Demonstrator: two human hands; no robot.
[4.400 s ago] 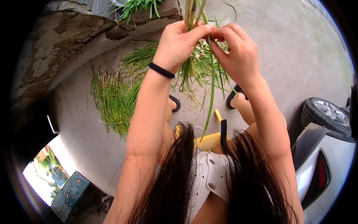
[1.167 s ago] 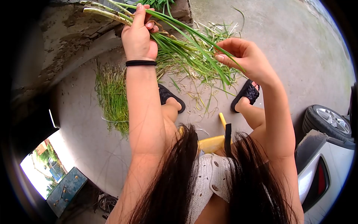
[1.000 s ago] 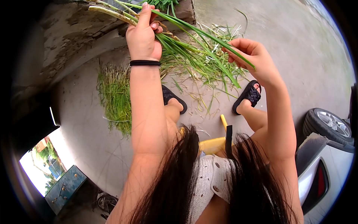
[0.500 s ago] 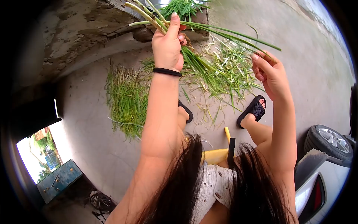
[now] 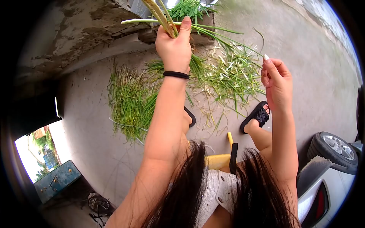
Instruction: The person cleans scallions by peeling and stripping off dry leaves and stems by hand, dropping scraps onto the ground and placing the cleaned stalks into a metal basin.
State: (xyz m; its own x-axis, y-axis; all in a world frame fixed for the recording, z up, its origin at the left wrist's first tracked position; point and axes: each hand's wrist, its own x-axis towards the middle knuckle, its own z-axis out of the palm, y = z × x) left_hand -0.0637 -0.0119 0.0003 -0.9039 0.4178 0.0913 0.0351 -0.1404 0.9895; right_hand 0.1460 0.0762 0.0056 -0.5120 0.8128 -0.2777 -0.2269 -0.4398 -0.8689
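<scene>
My left hand (image 5: 174, 49), with a black band at the wrist, is closed around a bunch of garlic chives (image 5: 156, 12). Pale stalk ends stick out above the thumb, and green leaves hang below the fist. A single chive (image 5: 133, 21) lies crosswise under the thumb, white end to the left. Its thin green leaves run right toward my right hand (image 5: 277, 83), whose thumb and forefinger are pinched at a leaf tip. Below the hands, a heap of loose trimmings (image 5: 237, 74) lies on the concrete. A flatter pile of chives (image 5: 131, 100) is to its left.
A metal bowl (image 5: 211, 3) with cut green chives (image 5: 186, 9) stands at the top on a ledge. Sandalled feet (image 5: 258, 116) flank a yellow-handled object (image 5: 230, 138). A car wheel (image 5: 334, 150) is at right, and a crumbling wall (image 5: 76, 34) at upper left.
The crosswise chive has shifted left in my left hand, its white end reaching farther out. My right hand has turned more upright and moved slightly right and down.
</scene>
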